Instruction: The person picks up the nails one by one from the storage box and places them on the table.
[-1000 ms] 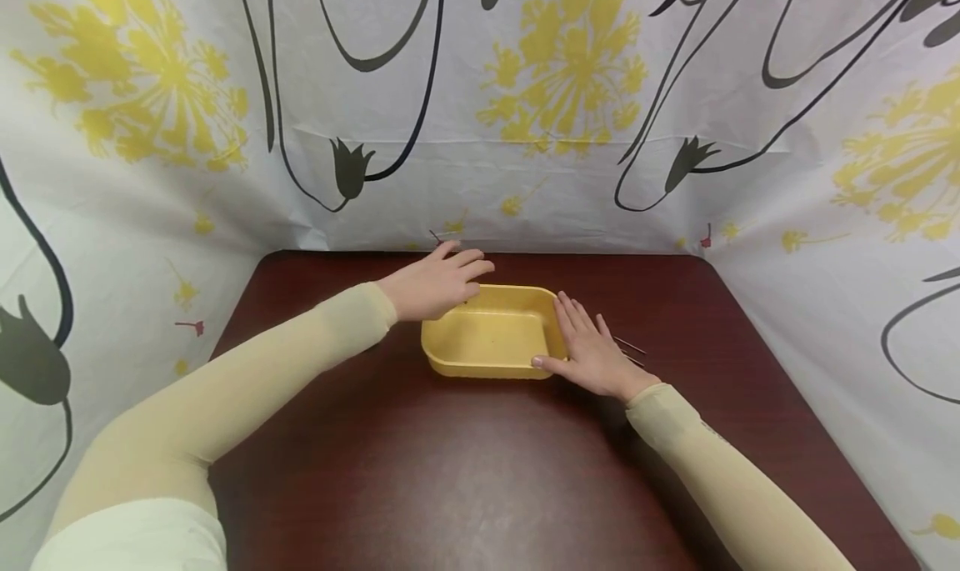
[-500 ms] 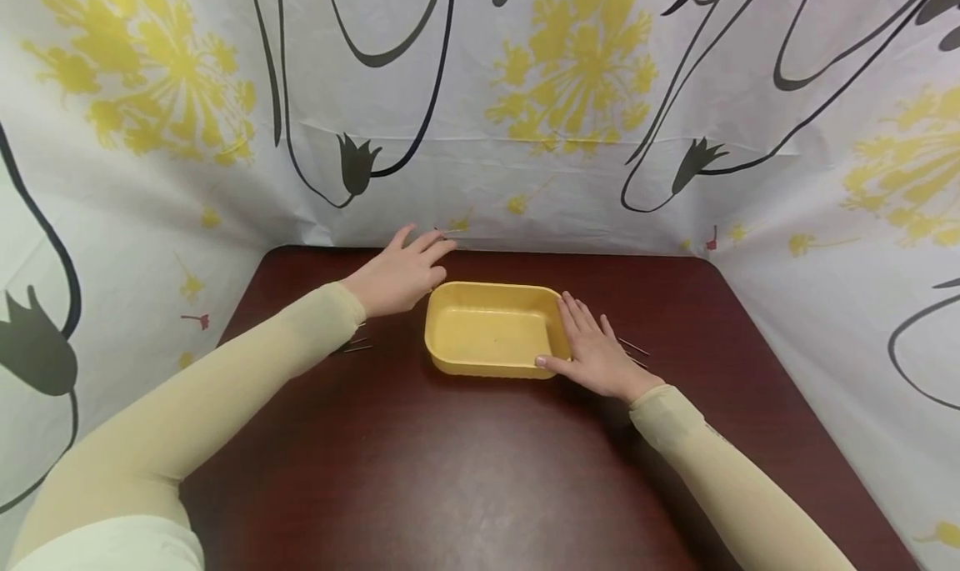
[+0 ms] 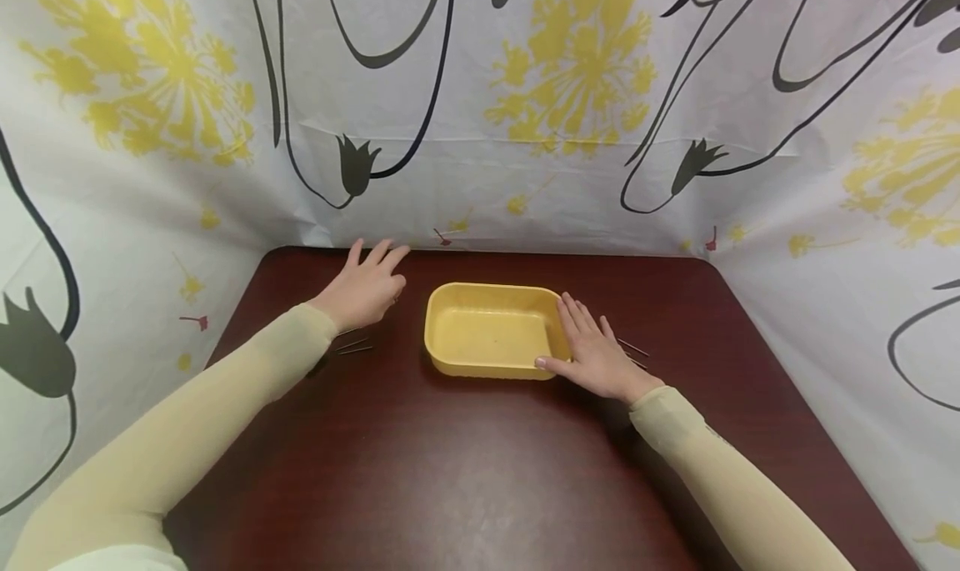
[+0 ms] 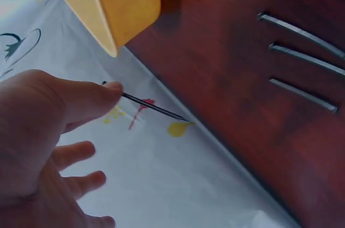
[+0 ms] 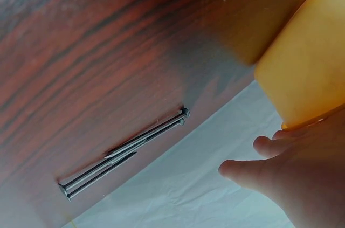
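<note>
In the head view my left hand (image 3: pixel 360 293) is raised left of the yellow tray (image 3: pixel 487 371). It pinches a nail (image 4: pixel 153 108) between thumb and index finger, the other fingers spread. Three more nails (image 4: pixel 304 55) lie apart on the table beneath that hand, their near ends partly hidden by the wrist in the head view. My right hand (image 3: pixel 592 354) lies with straight fingers against the tray's right end, thumb over the front rim. Beside it several nails (image 5: pixel 124 152) lie in a small bundle on the table.
The dark red-brown table (image 3: pixel 465 463) has rounded far corners. White cloth (image 3: pixel 495 187) with yellow and grey flowers hangs behind it and at both sides. The inside of the tray shows only its bare yellow floor.
My left hand has moved left from over the tray's far left corner, out past its side, uncovering nails on the table. My right hand stays on the tray.
</note>
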`<state>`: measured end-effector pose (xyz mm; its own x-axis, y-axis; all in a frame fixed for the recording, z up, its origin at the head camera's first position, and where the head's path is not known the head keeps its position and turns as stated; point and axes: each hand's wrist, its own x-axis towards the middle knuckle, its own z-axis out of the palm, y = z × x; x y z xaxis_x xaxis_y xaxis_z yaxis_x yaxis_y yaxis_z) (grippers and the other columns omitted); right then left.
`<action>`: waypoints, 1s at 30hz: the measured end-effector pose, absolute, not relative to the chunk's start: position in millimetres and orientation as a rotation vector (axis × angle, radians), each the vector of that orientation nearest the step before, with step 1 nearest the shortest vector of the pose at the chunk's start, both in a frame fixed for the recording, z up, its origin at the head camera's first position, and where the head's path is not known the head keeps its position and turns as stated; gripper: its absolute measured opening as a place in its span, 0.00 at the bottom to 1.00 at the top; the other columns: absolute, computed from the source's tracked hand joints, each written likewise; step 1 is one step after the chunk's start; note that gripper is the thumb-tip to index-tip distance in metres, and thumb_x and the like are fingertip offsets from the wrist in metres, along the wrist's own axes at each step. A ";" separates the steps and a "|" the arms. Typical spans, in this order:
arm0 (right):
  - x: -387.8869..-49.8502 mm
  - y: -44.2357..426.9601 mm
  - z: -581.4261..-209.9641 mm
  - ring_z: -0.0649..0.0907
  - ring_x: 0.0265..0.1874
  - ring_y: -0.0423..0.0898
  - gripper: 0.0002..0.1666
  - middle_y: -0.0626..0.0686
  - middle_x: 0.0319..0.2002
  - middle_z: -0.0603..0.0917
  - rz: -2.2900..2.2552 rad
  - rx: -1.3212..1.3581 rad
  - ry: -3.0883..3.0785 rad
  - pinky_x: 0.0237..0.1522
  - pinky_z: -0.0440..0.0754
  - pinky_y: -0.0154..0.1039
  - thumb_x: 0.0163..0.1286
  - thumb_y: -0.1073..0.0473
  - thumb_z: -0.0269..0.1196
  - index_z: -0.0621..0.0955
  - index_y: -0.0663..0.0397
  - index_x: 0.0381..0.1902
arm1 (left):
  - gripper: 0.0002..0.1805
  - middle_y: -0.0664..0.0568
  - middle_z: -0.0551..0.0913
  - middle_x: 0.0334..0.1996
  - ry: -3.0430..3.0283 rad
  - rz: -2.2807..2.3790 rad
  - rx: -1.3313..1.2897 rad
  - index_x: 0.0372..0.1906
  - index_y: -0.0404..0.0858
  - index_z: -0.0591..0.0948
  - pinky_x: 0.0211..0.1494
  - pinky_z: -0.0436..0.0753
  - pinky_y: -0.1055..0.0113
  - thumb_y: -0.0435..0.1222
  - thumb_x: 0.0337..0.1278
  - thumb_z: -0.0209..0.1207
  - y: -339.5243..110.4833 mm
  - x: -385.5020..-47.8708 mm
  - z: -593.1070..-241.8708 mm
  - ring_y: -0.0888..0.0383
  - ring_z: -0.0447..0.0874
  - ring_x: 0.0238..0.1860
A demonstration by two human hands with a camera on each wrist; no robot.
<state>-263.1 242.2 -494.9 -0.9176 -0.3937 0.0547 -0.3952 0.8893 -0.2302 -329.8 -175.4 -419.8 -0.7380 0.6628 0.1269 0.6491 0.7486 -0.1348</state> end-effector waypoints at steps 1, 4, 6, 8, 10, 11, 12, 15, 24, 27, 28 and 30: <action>-263.1 242.3 -494.9 0.44 0.79 0.56 0.67 0.49 0.81 0.33 0.373 0.634 -3.045 0.70 0.46 0.70 0.63 0.16 0.49 0.39 0.52 0.82 | 0.08 0.38 0.60 0.74 -2.803 0.119 -1.035 0.29 0.47 0.81 0.68 0.50 0.27 0.35 0.62 0.66 -177.5 -329.1 -422.3 0.34 0.51 0.75; -263.1 242.4 -495.4 0.43 0.79 0.55 0.67 0.49 0.81 0.34 0.375 0.634 -3.044 0.70 0.46 0.70 0.63 0.16 0.49 0.39 0.51 0.82 | 0.09 0.36 0.60 0.74 -2.871 0.108 -0.981 0.27 0.47 0.81 0.67 0.50 0.26 0.34 0.61 0.67 -182.9 -327.7 -429.3 0.32 0.50 0.75; -263.1 242.6 -495.7 0.43 0.79 0.55 0.67 0.49 0.81 0.34 0.379 0.635 -3.042 0.70 0.46 0.70 0.63 0.17 0.49 0.39 0.51 0.82 | 0.10 0.36 0.59 0.74 -2.911 0.101 -0.947 0.26 0.47 0.80 0.67 0.50 0.25 0.34 0.60 0.67 -185.7 -327.2 -433.4 0.31 0.50 0.75; -263.3 242.8 -496.1 0.43 0.79 0.55 0.67 0.49 0.81 0.34 0.379 0.635 -3.039 0.69 0.46 0.71 0.63 0.17 0.49 0.39 0.51 0.82 | 0.11 0.35 0.59 0.74 -2.939 0.089 -0.916 0.25 0.47 0.80 0.66 0.50 0.25 0.34 0.60 0.67 -188.4 -327.4 -437.2 0.31 0.50 0.75; -263.6 242.9 -496.6 0.43 0.79 0.55 0.67 0.49 0.81 0.33 0.379 0.633 -3.036 0.69 0.46 0.71 0.63 0.17 0.49 0.39 0.51 0.82 | 0.11 0.35 0.59 0.75 -2.972 0.056 -0.894 0.25 0.47 0.80 0.67 0.49 0.25 0.33 0.61 0.66 -190.9 -327.6 -441.4 0.31 0.49 0.75; -263.8 242.9 -496.8 0.43 0.79 0.55 0.67 0.49 0.81 0.33 0.380 0.633 -3.035 0.69 0.46 0.71 0.63 0.17 0.49 0.39 0.51 0.82 | 0.12 0.35 0.59 0.75 -2.987 0.040 -0.888 0.24 0.47 0.79 0.67 0.48 0.25 0.33 0.61 0.66 -192.2 -328.0 -444.1 0.31 0.48 0.75; -263.9 242.8 -497.0 0.43 0.79 0.55 0.67 0.49 0.81 0.33 0.380 0.632 -3.035 0.69 0.46 0.71 0.63 0.17 0.49 0.39 0.51 0.82 | 0.13 0.35 0.59 0.75 -3.002 0.019 -0.886 0.23 0.47 0.79 0.67 0.47 0.25 0.32 0.62 0.65 -193.2 -328.3 -447.0 0.30 0.48 0.75; -264.9 242.4 -498.2 0.43 0.79 0.54 0.68 0.49 0.81 0.34 0.373 0.630 -3.032 0.69 0.46 0.70 0.63 0.16 0.49 0.40 0.52 0.82 | 0.15 0.35 0.57 0.76 -3.067 -0.051 -0.882 0.20 0.48 0.77 0.67 0.45 0.25 0.31 0.62 0.64 -195.3 -327.5 -456.2 0.30 0.46 0.76; -264.8 240.9 -497.8 0.44 0.79 0.55 0.68 0.49 0.81 0.34 0.379 0.626 -3.037 0.69 0.46 0.71 0.62 0.16 0.49 0.39 0.52 0.82 | 0.16 0.34 0.57 0.75 -3.165 -0.204 -0.844 0.19 0.48 0.78 0.67 0.45 0.24 0.31 0.62 0.62 -196.4 -325.1 -478.1 0.28 0.46 0.75; -264.8 241.5 -498.5 0.44 0.79 0.56 0.68 0.49 0.81 0.34 0.384 0.619 -3.046 0.69 0.45 0.71 0.63 0.16 0.50 0.39 0.51 0.82 | 0.16 0.34 0.56 0.76 -3.179 -0.211 -0.841 0.20 0.48 0.78 0.67 0.45 0.24 0.31 0.63 0.62 -196.2 -324.0 -481.5 0.28 0.45 0.75; -264.8 241.7 -498.6 0.44 0.79 0.56 0.68 0.49 0.81 0.34 0.384 0.617 -3.048 0.69 0.45 0.71 0.63 0.16 0.50 0.39 0.51 0.82 | 0.16 0.33 0.57 0.75 -3.178 -0.220 -0.844 0.19 0.48 0.78 0.66 0.45 0.24 0.30 0.63 0.62 -196.1 -323.3 -482.2 0.28 0.46 0.75; -264.6 242.1 -498.2 0.45 0.79 0.57 0.68 0.49 0.81 0.34 0.390 0.617 -3.050 0.69 0.44 0.71 0.62 0.17 0.50 0.38 0.50 0.82 | 0.16 0.33 0.57 0.75 -3.179 -0.224 -0.843 0.20 0.48 0.78 0.66 0.45 0.24 0.31 0.62 0.64 -195.9 -322.4 -483.3 0.28 0.46 0.75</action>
